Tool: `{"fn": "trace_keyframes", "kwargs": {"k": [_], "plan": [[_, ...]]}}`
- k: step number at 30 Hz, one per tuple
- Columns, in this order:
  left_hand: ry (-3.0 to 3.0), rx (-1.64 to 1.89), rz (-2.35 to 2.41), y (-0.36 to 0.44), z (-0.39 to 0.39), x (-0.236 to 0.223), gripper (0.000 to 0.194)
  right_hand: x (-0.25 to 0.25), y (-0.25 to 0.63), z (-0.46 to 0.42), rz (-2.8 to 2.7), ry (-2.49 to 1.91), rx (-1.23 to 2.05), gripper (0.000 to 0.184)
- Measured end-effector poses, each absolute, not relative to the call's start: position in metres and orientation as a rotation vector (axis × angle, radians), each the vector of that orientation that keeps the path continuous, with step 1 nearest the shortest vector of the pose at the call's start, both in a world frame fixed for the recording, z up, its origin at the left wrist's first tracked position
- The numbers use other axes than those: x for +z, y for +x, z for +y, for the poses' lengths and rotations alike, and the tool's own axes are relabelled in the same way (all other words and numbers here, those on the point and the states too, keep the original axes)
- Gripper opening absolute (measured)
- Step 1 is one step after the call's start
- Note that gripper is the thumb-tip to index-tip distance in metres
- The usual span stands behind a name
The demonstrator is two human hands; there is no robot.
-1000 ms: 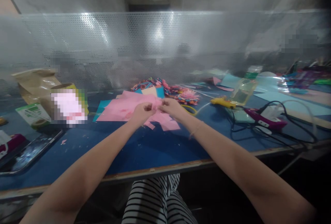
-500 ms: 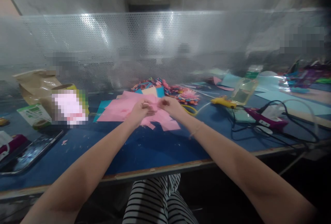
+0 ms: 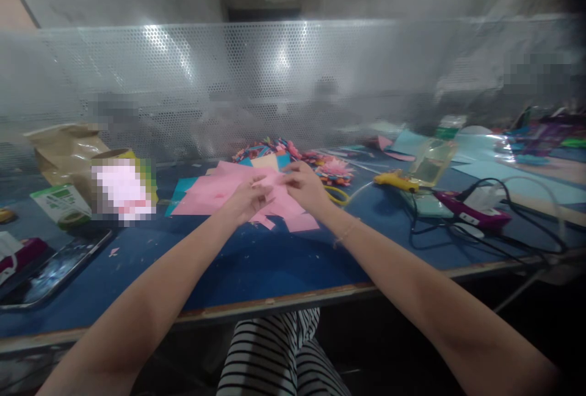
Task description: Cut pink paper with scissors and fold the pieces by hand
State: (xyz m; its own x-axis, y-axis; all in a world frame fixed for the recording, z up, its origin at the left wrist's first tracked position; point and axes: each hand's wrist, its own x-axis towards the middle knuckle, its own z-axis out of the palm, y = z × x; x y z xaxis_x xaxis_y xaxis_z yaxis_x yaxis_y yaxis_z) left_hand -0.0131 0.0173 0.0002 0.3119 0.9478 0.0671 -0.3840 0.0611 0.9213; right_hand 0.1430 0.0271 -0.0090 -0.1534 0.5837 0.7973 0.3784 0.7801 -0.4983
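Note:
Both hands meet above a loose pile of pink paper sheets (image 3: 206, 191) on the blue table. My left hand (image 3: 249, 199) is closed in a pinch, and my right hand (image 3: 306, 187) pinches from the other side. Between their fingertips is a small piece of pink paper (image 3: 273, 181), whose outline blends into the sheets behind it. Pink strips (image 3: 263, 221) and a pink cut piece (image 3: 302, 222) lie at the pile's near edge. Blue paper (image 3: 177, 193) shows from under the pile on the left.
Behind are colourful paper clusters (image 3: 336, 171). To the right lie yellow-handled scissors (image 3: 337, 194), a yellow glue gun (image 3: 396, 180), a bottle (image 3: 433, 161) and a purple tissue pack (image 3: 473, 210) among black cables. A phone (image 3: 59, 268) and a brown paper bag (image 3: 66, 149) are left.
My left hand's fingers have spread a little and turned. My right hand has risen slightly, its fingers more extended. The sheets beneath stay where they were.

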Motion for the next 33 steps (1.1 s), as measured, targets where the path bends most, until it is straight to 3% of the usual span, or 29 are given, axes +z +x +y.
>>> {"fn": "trace_keyframes", "kwargs": {"k": [9, 15, 33], "plan": [[1.1, 1.113, 0.6, -0.0129, 0.0153, -0.0005, 0.034, -0.0099, 0.1403, 0.03, -1.613, -0.704, 0.752, 0.014], [1.126, 1.126, 0.589, -0.0123, 0.0145, -0.0012, 0.033, -0.0085, 0.1358, 0.0256, -1.458, -0.778, 0.981, 0.019], [1.145, 1.092, 0.608, -0.0129, 0.0135, -0.0002, 0.032, -0.0032, 0.1369, 0.021, -1.6, -0.707, 0.885, 0.009]]}}
